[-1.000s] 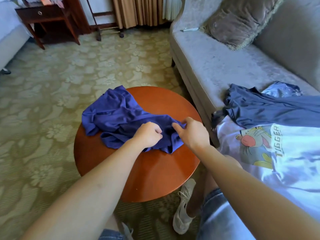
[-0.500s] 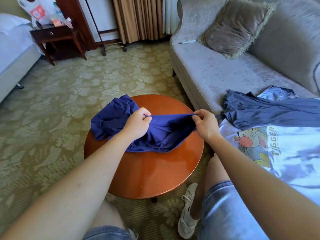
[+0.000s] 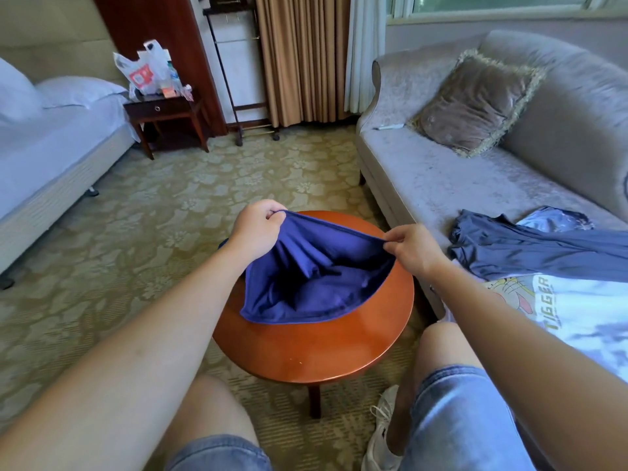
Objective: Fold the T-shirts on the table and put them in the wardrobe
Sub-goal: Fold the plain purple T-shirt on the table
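free: carpet (image 3: 136,232) left of table (image 3: 306,351) | blocked: sofa (image 3: 441,185) just right; shirts (image 3: 526,246) piled on it

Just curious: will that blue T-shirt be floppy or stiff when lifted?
Likely floppy: between the left hand and right hand, the blue T-shirt sags in deep folds onto the table. Probably light, since pinches hold its edge up. It may slide on the glossy wood.

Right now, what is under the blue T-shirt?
The round wooden table: the blue T-shirt sags onto it at its lower edge, and the left hand and right hand pinch its upper edge. The tabletop beneath the cloth is covered, so anything lying there cannot be seen.
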A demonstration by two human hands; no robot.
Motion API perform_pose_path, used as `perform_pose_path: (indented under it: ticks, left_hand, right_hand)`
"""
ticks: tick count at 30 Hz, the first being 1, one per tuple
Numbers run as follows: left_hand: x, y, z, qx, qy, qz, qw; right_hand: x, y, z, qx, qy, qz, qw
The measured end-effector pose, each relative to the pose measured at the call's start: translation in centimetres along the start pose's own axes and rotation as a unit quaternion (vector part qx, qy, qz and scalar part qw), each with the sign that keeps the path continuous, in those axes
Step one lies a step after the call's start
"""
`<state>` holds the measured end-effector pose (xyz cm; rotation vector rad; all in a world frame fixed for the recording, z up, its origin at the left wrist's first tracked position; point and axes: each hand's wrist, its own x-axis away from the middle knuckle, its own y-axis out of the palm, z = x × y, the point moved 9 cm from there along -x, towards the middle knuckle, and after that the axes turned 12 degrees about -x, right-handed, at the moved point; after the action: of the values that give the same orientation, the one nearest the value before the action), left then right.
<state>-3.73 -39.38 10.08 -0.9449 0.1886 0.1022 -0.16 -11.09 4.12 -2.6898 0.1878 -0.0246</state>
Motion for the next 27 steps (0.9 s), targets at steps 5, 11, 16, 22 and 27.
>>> perform_pose_path:
  ticks: [5, 11, 16, 22, 27]
  left_hand:
    - [0.2, -0.2, -0.2, -0.013, -0.007, -0.019, 1.000]
    - [1.9, 3.2, -2.0, -0.152, 0.026, -0.135, 0.979]
    - [2.8, 4.7, -5.7, -0.245, -0.001, -0.155, 0.957]
    - [1.7, 3.5, -3.2, -0.010, -0.036, -0.124, 0.992]
    - [2.2, 4.4, 2.4, 0.071, -0.029, -0.181, 0.980]
  right_hand:
    - [0.5, -0.5, -0.9, -0.055, -0.015, 0.033, 0.998]
    - [1.0, -5.7, -2.3, -0.117, -0.034, 0.208, 0.971]
    - [0.7, -4.5, -2.4, -0.138, -0.029, 0.165, 0.976]
    - [1.3, 1.9, -4.4, -0.104, -0.046, -0.022, 0.993]
    - [2.7, 8.6, -6.9, -0.015, -0.102, -0.132, 0.986]
